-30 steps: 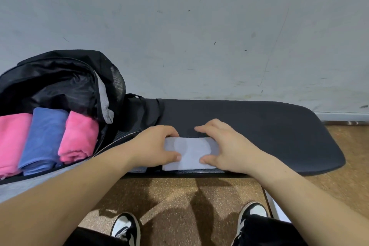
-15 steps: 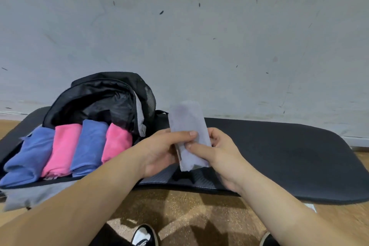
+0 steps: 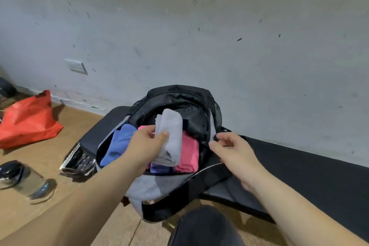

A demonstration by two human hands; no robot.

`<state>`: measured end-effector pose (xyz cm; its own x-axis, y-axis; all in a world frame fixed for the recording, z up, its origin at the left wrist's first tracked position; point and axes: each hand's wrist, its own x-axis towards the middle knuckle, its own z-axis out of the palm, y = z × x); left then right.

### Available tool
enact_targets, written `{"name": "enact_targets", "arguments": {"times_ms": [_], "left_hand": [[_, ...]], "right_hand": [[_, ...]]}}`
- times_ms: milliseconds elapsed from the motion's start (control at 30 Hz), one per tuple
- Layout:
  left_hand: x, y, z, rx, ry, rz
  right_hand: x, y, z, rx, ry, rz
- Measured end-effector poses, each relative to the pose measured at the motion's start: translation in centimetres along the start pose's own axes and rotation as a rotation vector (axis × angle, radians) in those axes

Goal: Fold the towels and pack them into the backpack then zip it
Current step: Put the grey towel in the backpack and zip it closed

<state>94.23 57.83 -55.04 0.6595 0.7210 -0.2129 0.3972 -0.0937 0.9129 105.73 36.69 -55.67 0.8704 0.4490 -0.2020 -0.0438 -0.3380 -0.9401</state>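
Head view: a folded grey towel (image 3: 171, 136) is being gripped by the left hand (image 3: 148, 142), the thumb pressing on its front face and the fingers wrapping behind it. It is being held upright in the mouth of the open backpack (image 3: 199, 96), its lower end touching the towels already inside. A blue towel (image 3: 119, 142) is lying at the left of the opening and a pink towel (image 3: 189, 154) at the right, just beside the grey one. The backpack is resting on the left end of the dark padded surface (image 3: 299, 166), near the wall, with its zip undone. The right hand (image 3: 233, 152) is being held at the right rim of the opening, fingers loosely curled, thumb and forefinger close together at a black edge or strap. Whether that edge is actually being pinched cannot be told through the blur. A red bag (image 3: 28, 122) is lying on the floor, well apart to the left. The packing step is judged to be in hand. The next move is likely calling for the grey towel to be pushed down between its neighbours and let go, with the rim being kept wide by the right hand, and only then for the zip to be drawn shut.
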Motion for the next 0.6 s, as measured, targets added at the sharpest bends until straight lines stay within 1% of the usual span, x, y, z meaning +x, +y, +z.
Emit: {"name": "enact_targets", "arguments": {"times_ms": [33, 67, 133, 200, 233, 267, 300, 333, 367, 400, 433, 467, 500, 533, 567, 600], "left_hand": [[1.1, -0.8, -0.6, 0.049, 0.034, 0.002], [1.9, -1.7, -1.1, 0.150, 0.054, 0.018], [3.1, -3.4, -1.6, 0.414, 0.064, 0.051], [3.8, -4.5, -2.0, 0.553, 0.142, 0.114], [4.1, -4.6, -2.2, 0.623, 0.207, 0.225], [4.5, -4.6, -2.3, 0.722, 0.229, 0.414], [4.6, -4.3, -2.3, 0.834, 0.224, 0.645], [4.6, -4.2, -2.0, 0.918, 0.189, 0.855], [4.4, -4.2, -1.7, 0.966, 0.139, 0.993], [3.8, -3.9, -1.4, 0.996, 0.083, 1.043], [3.0, -3.7, -1.1, 1.013, 0.039, 1.019], [2.1, -3.7, -0.7, 1.019, -0.014, 0.951], [1.5, -4.0, -0.2, 1.012, -0.064, 0.869], [1.2, -4.4, 0.3, 1.040, -0.134, 0.745], [0.9, -4.6, 0.6, 1.098, -0.198, 0.640], [0.8, -4.7, 0.8, 1.167, -0.227, 0.583]], "right_hand": [[0.8, -0.2, 0.6, -0.024, 0.008, -0.014], [1.5, -0.4, 1.2, -0.049, 0.014, -0.030], [2.7, -0.6, 2.2, -0.107, 0.031, -0.044], [3.6, -0.6, 2.9, -0.140, 0.046, -0.046], [4.0, -0.6, 3.2, -0.155, 0.059, -0.049], [4.3, -0.6, 3.3, -0.166, 0.074, -0.056], [4.8, -0.3, 3.2, -0.191, 0.077, -0.055], [5.3, -0.1, 3.3, -0.213, 0.073, -0.066], [5.7, 0.0, 3.3, -0.228, 0.075, -0.081], [5.9, -0.1, 3.4, -0.234, 0.082, -0.094], [5.8, -0.4, 3.5, -0.240, 0.087, -0.121], [5.7, -0.3, 3.6, -0.260, 0.098, -0.154], [5.6, -0.2, 3.8, -0.294, 0.111, -0.194], [5.5, 0.0, 3.9, -0.350, 0.124, -0.253], [5.5, 0.3, 3.9, -0.449, 0.147, -0.337], [5.5, 0.5, 4.1, -0.586, 0.174, -0.442]]}}
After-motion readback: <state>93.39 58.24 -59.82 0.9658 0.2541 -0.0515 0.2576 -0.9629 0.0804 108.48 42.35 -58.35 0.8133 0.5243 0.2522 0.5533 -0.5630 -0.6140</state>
